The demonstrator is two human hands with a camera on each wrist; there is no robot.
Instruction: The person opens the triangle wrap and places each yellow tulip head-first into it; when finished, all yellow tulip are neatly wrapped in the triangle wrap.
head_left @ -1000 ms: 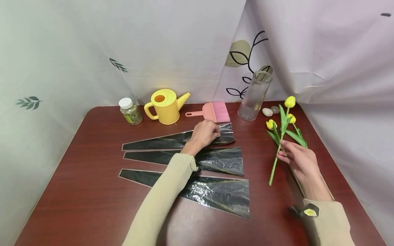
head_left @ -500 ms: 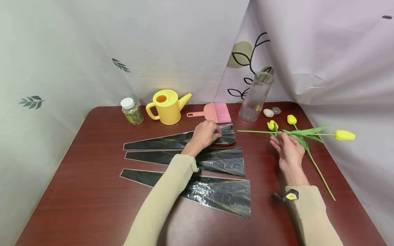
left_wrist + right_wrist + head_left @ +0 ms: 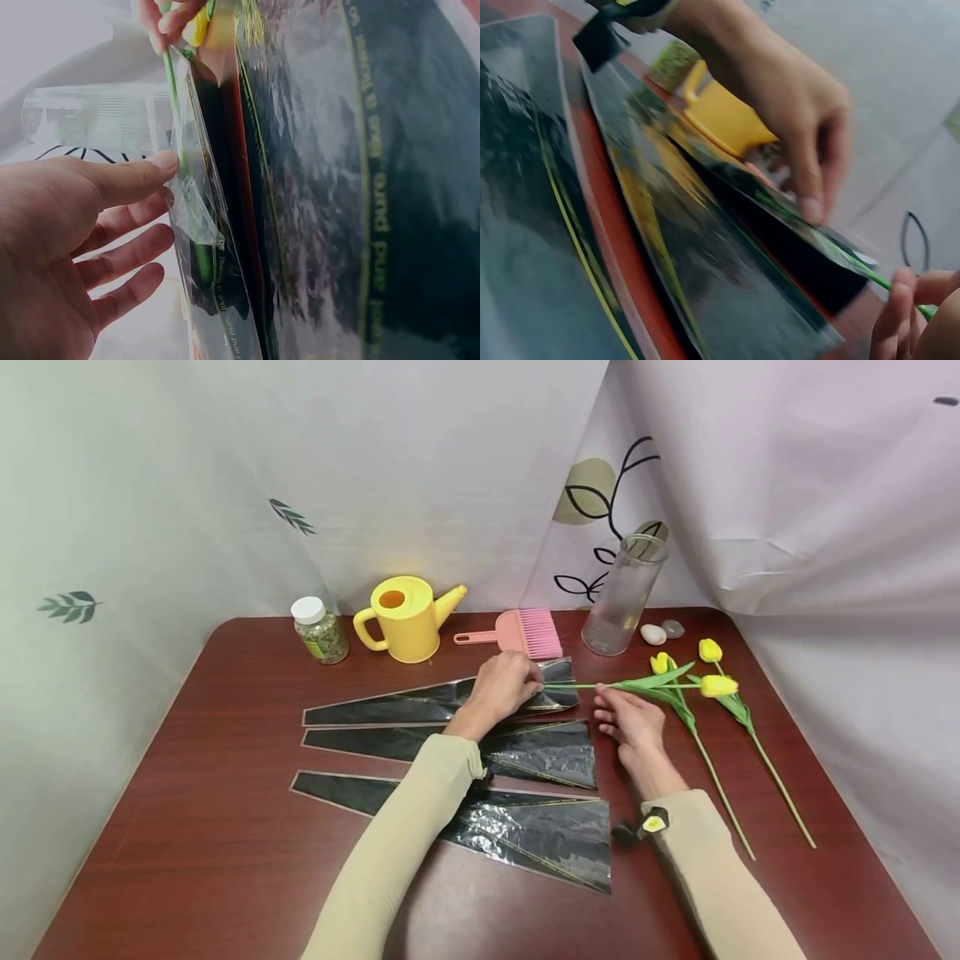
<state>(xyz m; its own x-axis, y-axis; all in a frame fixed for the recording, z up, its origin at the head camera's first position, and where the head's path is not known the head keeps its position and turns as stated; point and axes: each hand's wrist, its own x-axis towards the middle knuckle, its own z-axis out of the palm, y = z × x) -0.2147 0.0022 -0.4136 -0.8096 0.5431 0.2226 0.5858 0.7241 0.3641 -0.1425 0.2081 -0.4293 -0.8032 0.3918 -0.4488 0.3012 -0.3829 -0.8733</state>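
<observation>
My left hand (image 3: 498,685) pinches the upper film at the wide end of the farthest black-and-clear flower sleeve (image 3: 375,707). That film is lifted, and the sleeve's mouth gapes in the right wrist view. My right hand (image 3: 633,720) holds a yellow tulip (image 3: 720,686) by its green stem, with thumb and fingertips. The tulip lies level, its bloom to the right. Its stem (image 3: 172,90) passes into the sleeve's mouth and shows through the clear film in the left wrist view. Two more yellow tulips (image 3: 709,651) (image 3: 660,663) lie on the table at the right.
Two more sleeves (image 3: 450,752) (image 3: 525,831) lie nearer on the brown table (image 3: 187,827). Along the back stand a jar (image 3: 320,631), a yellow watering can (image 3: 408,622), a pink brush (image 3: 517,633) and a clear vase (image 3: 622,597). Two pebbles (image 3: 653,634) lie beside the vase.
My right hand has turned the tulip from upright to level and moved it left, so its stem now enters the sleeve. My left hand has stayed at the sleeve's mouth.
</observation>
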